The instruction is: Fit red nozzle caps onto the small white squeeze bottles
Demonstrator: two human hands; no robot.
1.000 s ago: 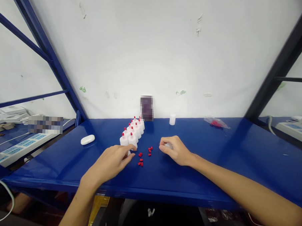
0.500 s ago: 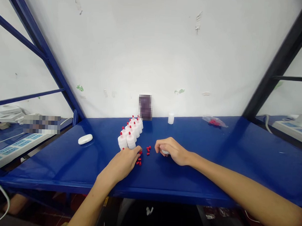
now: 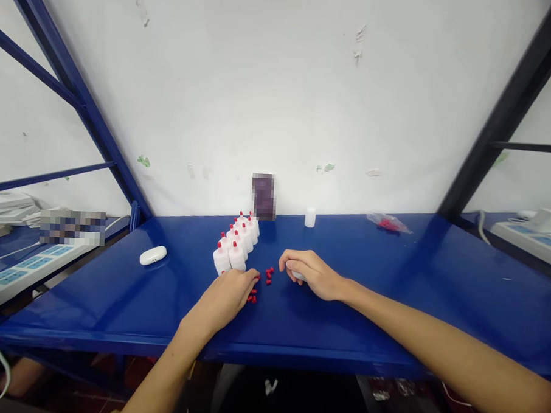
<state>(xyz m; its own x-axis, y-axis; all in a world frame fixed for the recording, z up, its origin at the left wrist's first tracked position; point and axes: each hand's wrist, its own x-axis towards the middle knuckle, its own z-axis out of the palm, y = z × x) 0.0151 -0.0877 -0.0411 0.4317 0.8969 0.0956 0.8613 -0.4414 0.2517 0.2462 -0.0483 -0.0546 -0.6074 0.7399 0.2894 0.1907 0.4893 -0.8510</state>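
Note:
My left hand (image 3: pixel 228 293) is over the blue table, thumb and forefinger closed at a small red cap (image 3: pixel 258 277). Loose red caps (image 3: pixel 269 274) lie to the right of its fingertips, and more are just below them. Behind this hand, small white squeeze bottles (image 3: pixel 237 257) with red tips stand upright in two rows. One more red tip shows at the hand's back edge, its bottle mostly hidden. To the right, my right hand (image 3: pixel 313 274) is curled around a white bottle (image 3: pixel 298 275), mostly covered by the fingers.
A white round container (image 3: pixel 310 218) stands near the wall, right of a blurred dark upright object (image 3: pixel 264 197). A clear bag with red caps (image 3: pixel 388 223) lies at the back right. On the left sits a white oval case (image 3: pixel 153 255). Blue frame posts rise at both sides.
My right hand has shifted slightly left and turned a little around the white bottle. The left fingertips have closed in at the red cap. The whole view has moved slightly.

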